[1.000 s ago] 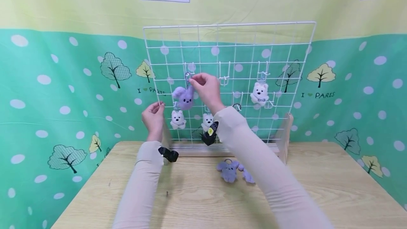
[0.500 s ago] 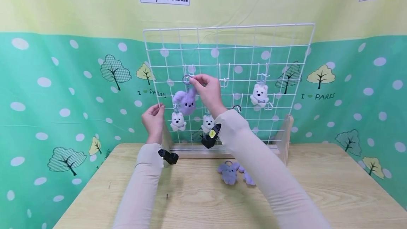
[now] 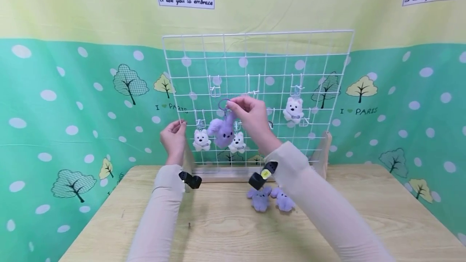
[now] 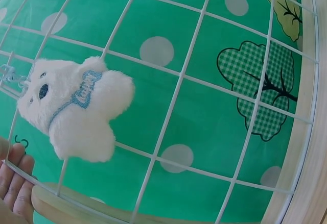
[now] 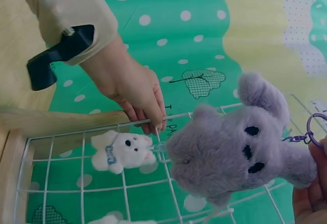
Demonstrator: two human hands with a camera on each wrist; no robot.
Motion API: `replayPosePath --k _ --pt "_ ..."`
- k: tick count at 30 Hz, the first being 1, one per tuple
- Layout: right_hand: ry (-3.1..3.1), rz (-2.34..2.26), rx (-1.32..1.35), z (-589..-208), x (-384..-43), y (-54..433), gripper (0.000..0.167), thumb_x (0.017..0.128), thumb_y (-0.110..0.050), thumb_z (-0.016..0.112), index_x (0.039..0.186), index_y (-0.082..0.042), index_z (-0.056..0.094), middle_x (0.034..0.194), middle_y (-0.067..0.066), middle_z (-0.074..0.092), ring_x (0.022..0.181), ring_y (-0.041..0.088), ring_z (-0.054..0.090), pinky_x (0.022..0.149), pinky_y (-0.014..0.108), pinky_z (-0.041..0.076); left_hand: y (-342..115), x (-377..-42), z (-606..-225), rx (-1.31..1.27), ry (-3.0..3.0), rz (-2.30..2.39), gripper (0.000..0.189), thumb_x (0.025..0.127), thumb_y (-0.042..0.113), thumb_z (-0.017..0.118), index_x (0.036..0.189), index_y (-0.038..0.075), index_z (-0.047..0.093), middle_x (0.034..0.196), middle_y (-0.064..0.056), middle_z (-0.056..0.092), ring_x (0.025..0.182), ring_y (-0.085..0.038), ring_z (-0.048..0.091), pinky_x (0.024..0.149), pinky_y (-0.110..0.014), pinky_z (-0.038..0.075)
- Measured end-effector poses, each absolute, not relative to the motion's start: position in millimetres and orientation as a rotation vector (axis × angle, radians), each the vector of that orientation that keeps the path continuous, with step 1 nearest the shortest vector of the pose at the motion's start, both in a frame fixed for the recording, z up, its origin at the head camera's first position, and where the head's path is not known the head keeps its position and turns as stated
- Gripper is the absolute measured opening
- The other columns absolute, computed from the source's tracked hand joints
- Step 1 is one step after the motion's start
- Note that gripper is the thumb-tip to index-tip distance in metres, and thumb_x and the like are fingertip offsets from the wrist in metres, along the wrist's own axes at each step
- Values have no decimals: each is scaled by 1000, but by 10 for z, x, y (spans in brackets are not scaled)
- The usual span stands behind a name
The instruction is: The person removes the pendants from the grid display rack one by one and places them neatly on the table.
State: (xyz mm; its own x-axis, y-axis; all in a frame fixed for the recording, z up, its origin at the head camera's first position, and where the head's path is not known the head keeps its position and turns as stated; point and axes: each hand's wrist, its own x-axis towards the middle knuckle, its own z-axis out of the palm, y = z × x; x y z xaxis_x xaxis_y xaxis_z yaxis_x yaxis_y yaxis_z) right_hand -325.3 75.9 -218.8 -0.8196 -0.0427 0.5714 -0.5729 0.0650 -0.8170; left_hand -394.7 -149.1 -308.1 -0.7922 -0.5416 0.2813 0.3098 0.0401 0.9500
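Observation:
My right hand (image 3: 253, 119) pinches the metal ring (image 3: 224, 104) of a purple plush keychain (image 3: 221, 132), which dangles in front of the white wire grid rack (image 3: 257, 32). In the right wrist view the purple plush (image 5: 230, 152) is large, with floppy ears and black eyes. At the rack's left edge, my left hand (image 3: 173, 137) pinches the side wire between thumb and fingers. White bear keychains hang on hooks: one at lower left (image 3: 202, 140), one partly behind the purple plush (image 3: 237, 143), and one at upper right (image 3: 293, 110).
Two more purple plush keychains lie on the wooden table (image 3: 214, 221), one left (image 3: 259, 200) and one right (image 3: 284, 201). A bare hook (image 3: 215, 90) sits at the rack's upper left, another (image 3: 304, 122) at right. Wooden feet (image 3: 322, 155) support the rack.
The purple plush keychain has come away from the upper left hook. My right hand has carried it down and to the right. My left hand stays on the rack's edge.

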Motion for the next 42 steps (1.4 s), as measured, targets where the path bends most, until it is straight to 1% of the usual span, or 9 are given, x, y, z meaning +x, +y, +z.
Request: replayPosePath --k 5,12,15,19,21,25,29,36,42 --pt "-1944 1802 571 -2441 -3066 1093 19 86 -16 68 96 0 67 90 10 69 75 13 61 68 22 56 -1500 -3951 -3082 232 -1729 -1799 23 88 14 66 110 7 68 111 -9 68 100 -14 64 87 -19 52" --pt "-1997 1781 443 -2909 -2803 1646 24 88 -20 66 98 2 66 86 -4 69 76 10 62 68 20 56 -1481 -3936 -3093 225 -1733 -1782 22 88 13 66 109 7 68 110 -10 69 100 -15 65 86 -19 53" --pt "-2040 1753 383 -3081 -2703 1849 25 89 -19 65 99 4 64 84 -5 69 75 9 62 71 20 56 -1486 -3931 -3099 221 -1730 -1776 22 88 13 66 109 6 68 110 -11 69 99 -15 65 86 -20 53" --pt "-2118 1685 301 -3281 -2573 2087 26 90 -20 65 99 4 64 83 -4 68 73 8 61 68 20 56 -1497 -3934 -3101 222 -1720 -1767 22 88 13 66 108 6 68 109 -11 69 98 -15 65 86 -19 53" --pt "-2152 1650 261 -3388 -2513 2188 27 90 -21 65 100 4 65 83 -6 68 73 8 61 66 19 56 -1500 -3935 -3099 221 -1713 -1759 21 88 13 66 108 6 69 109 -12 69 98 -15 65 85 -20 53" --pt "-2175 1589 206 -3612 -2413 2368 23 90 -16 64 99 5 65 81 -10 68 71 5 60 65 19 55 -1492 -3933 -3099 223 -1714 -1764 21 88 13 66 107 6 69 109 -11 69 97 -14 65 85 -19 53" --pt "-2187 1561 161 -3814 -2353 2539 20 90 -11 63 98 7 65 81 -10 69 71 5 62 68 16 55 -1470 -3937 -3105 223 -1722 -1780 21 88 13 66 108 6 69 109 -11 69 97 -14 65 85 -19 53" --pt "-2262 1524 44 -4040 -2329 2752 24 91 -16 63 99 6 64 82 -8 70 73 4 62 71 14 54 -1453 -3945 -3100 213 -1721 -1764 21 88 12 66 108 5 68 109 -12 69 98 -15 65 86 -19 53" --pt "-2267 1536 29 -4164 -2381 2801 24 91 -16 64 98 7 65 82 -6 71 73 3 62 69 15 53 -1467 -3946 -3102 219 -1721 -1768 22 88 13 66 109 5 68 109 -11 69 98 -15 65 86 -20 53"
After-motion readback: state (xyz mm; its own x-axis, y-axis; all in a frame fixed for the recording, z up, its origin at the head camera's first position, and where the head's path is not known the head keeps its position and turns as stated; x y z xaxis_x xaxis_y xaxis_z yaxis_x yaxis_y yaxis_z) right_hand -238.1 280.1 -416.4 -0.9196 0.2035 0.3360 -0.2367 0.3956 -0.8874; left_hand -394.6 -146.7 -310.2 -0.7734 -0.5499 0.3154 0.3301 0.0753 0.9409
